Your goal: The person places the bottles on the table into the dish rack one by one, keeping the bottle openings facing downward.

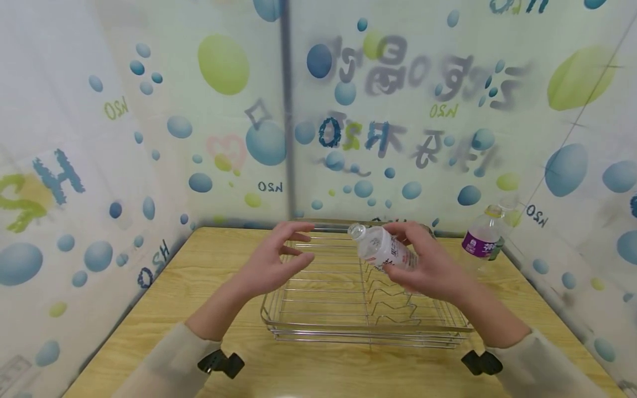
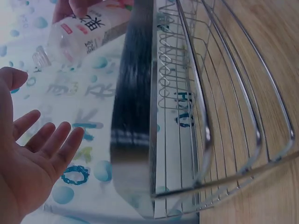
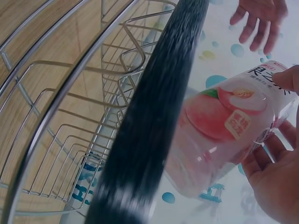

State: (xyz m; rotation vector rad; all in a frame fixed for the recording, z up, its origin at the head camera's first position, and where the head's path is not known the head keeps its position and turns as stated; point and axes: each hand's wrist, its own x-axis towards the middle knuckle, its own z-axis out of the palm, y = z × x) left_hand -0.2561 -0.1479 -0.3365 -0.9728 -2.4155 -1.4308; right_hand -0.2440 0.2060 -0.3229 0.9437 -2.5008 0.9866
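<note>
My right hand (image 1: 428, 265) grips a clear plastic bottle (image 1: 380, 249) with a peach-printed label, tilted above the wire dish rack (image 1: 318, 329). The bottle's uncapped neck points up and left, toward my other hand. In the right wrist view, the thumb and curled fingers wrap round the label of the bottle (image 3: 219, 121). My left hand (image 1: 276, 257) hovers over the rack's left side, palm facing the bottle, with fingers apart and holding nothing. From the left wrist view, a gap shows between the left hand (image 2: 37, 163) and the bottle neck.
A bottle with a purple label (image 1: 479, 243) and a yellow cap stands at the back right of the wooden table (image 1: 219, 354), with another clear bottle partly hidden behind it. Patterned curtains (image 1: 239, 110) enclose the table at the back and sides.
</note>
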